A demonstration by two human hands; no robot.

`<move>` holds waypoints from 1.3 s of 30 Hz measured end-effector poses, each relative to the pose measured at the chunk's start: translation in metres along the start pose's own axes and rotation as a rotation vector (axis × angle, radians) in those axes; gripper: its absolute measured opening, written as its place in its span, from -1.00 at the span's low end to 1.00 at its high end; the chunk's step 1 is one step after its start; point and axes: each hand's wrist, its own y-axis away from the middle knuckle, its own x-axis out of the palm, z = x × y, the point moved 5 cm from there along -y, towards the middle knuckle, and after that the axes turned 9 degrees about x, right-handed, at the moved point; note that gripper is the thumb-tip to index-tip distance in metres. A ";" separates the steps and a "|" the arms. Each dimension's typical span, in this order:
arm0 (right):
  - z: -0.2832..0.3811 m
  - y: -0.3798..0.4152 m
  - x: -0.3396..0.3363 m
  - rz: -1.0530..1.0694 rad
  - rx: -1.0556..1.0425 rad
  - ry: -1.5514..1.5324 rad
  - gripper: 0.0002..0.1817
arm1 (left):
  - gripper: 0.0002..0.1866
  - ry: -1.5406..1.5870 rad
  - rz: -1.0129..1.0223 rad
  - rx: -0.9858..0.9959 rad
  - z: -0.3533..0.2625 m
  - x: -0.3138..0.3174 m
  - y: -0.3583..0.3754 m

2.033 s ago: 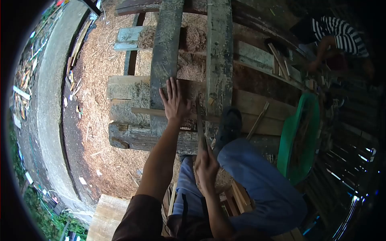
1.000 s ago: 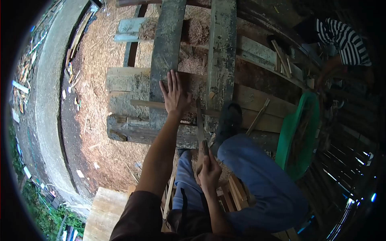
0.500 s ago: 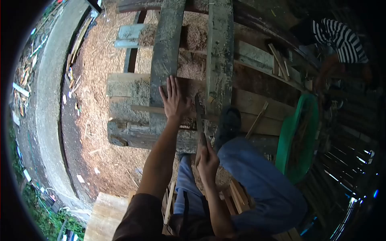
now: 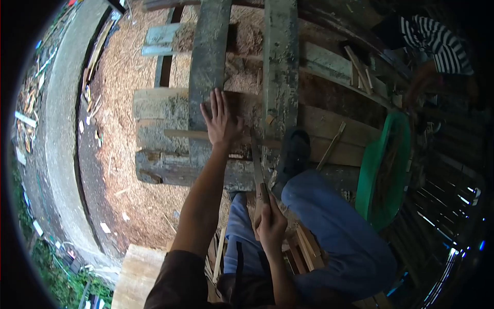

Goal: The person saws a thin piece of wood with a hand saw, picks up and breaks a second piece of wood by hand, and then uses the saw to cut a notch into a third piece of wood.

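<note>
My left hand (image 4: 223, 123) lies flat with its fingers stretched out, pressing over a thin wooden strip (image 4: 185, 134) and the grey plank (image 4: 210, 46) beneath. The strip runs crosswise over the planks toward my shoe (image 4: 294, 154). In my right hand (image 4: 271, 221), the fingers are wrapped round the handle of a handsaw (image 4: 257, 159). Its narrow blade points away from me and crosses the strip just right of my left hand. My foot rests on the planks to the right of the blade.
A second rough plank (image 4: 281, 62) runs parallel to the first. On the right stands a green tub (image 4: 371, 175), with a person in a striped shirt (image 4: 432, 41) beyond it. Wood shavings (image 4: 121, 103) cover the ground, and a concrete curb (image 4: 64, 134) borders them on the left.
My right hand has drawn the saw back toward my body, so the blade's tip sits closer to the strip. My left hand stays flat in place while the view shifts slightly.
</note>
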 end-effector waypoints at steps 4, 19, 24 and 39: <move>0.018 0.008 -0.008 0.102 0.260 -0.121 -0.48 | 0.07 -0.127 0.039 -0.019 0.001 0.000 -0.008; -0.042 0.017 -0.017 0.047 0.151 -0.026 -0.50 | -0.71 0.252 -0.187 0.376 0.012 0.001 0.089; -0.028 0.027 -0.020 0.031 0.111 0.040 -0.51 | -0.82 0.326 -0.320 0.430 0.011 -0.002 0.094; -0.018 0.033 -0.015 0.027 0.018 0.143 -0.49 | -0.83 0.237 -0.417 0.514 0.015 0.007 0.106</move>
